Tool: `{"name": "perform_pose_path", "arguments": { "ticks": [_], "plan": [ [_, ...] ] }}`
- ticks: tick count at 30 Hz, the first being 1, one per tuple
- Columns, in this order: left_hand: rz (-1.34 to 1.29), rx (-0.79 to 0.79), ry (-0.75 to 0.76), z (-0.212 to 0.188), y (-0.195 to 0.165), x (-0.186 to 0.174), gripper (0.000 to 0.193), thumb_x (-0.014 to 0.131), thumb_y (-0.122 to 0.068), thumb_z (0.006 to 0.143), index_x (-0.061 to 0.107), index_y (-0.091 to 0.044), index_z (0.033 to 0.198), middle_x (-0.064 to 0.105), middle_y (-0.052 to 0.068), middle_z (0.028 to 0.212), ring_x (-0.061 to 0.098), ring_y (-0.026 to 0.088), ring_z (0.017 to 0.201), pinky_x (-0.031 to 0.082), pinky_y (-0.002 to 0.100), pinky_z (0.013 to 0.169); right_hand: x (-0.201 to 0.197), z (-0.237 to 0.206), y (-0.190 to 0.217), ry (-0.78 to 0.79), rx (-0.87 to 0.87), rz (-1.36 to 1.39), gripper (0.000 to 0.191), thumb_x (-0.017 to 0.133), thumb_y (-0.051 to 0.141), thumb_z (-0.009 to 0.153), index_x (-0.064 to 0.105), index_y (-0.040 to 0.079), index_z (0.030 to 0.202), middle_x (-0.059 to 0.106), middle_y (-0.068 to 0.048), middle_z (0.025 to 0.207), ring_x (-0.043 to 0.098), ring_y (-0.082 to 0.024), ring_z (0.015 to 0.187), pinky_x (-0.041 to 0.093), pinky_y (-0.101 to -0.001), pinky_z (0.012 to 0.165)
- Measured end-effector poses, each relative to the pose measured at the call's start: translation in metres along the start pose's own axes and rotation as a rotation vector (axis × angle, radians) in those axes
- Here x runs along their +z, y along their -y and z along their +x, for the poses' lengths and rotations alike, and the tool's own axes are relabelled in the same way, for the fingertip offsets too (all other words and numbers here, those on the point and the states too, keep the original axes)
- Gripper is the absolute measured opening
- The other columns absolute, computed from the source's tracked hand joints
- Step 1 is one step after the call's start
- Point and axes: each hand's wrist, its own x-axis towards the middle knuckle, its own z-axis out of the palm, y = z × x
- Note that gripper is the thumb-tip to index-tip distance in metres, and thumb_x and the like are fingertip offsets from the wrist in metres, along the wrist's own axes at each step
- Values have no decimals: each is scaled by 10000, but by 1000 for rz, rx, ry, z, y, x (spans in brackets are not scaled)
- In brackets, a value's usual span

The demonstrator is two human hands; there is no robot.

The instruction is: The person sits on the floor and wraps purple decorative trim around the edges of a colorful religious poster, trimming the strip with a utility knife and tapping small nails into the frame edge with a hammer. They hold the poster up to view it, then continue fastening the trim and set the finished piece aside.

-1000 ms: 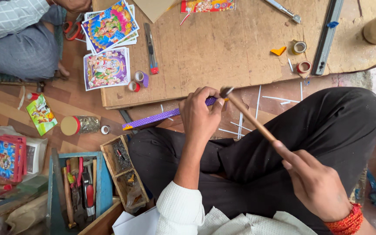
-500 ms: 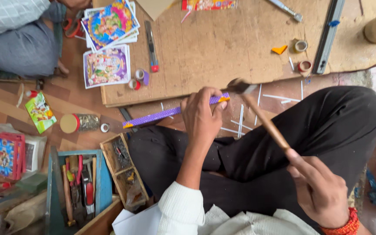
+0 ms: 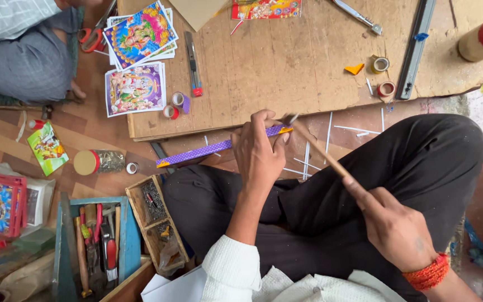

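Note:
I sit cross-legged in black trousers at a low wooden board. My left hand grips a long purple dotted strip with orange ends, holding it against the board's front edge. My right hand, with an orange thread band at the wrist, holds the wooden handle of a small hammer. The hammer's metal head sits at the strip's right end, just beside my left fingers.
Colourful picture prints, a utility knife, tape rolls, a metal ruler lie on the board. Another person's leg is at the upper left. A blue tool tray, a nail box stand left of me.
The hammer rose and then came back down onto the strip's right end. My left hand stayed on the strip.

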Motion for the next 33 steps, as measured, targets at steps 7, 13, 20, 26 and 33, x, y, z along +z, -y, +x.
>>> {"name": "perform_pose_path", "arguments": {
  "ticks": [7,13,20,26,33],
  "plan": [
    [1,9,2,-1,1,-1,557,813,-72,784,518,-102,1256,731,-8,1040,662,219,1030,401,443,962,3,-7,2,-285,-197,102,529,651,-4,891,574,153,1391,635,-100,876,647,-274,648,499,-373,538],
    [-15,25,-16,-2,0,-1,541,836,-105,803,526,-105,1246,728,-5,1037,663,217,1018,397,448,958,4,-1,5,-195,-66,145,543,635,24,892,578,175,1411,594,-88,809,630,-284,614,508,-398,546],
    [-5,29,-26,-3,-1,-1,554,839,-110,799,522,-96,1253,719,22,1048,655,233,1022,395,447,947,6,-3,10,-76,-24,101,578,664,49,849,590,180,1407,579,-93,761,617,-303,588,501,-425,519],
    [-17,26,-27,-2,-2,-2,536,829,-97,812,521,-98,1251,732,-5,1014,657,228,1021,397,450,952,5,0,13,-99,-29,140,585,643,16,849,583,170,1410,607,-76,787,630,-280,589,503,-406,513],
    [-23,1,-9,-2,0,1,543,828,-94,811,525,-105,1261,725,-4,1026,657,227,1036,398,449,956,7,-3,14,-95,-26,181,568,668,21,837,610,180,1379,594,-90,777,628,-307,591,500,-411,522]
  ]
}}
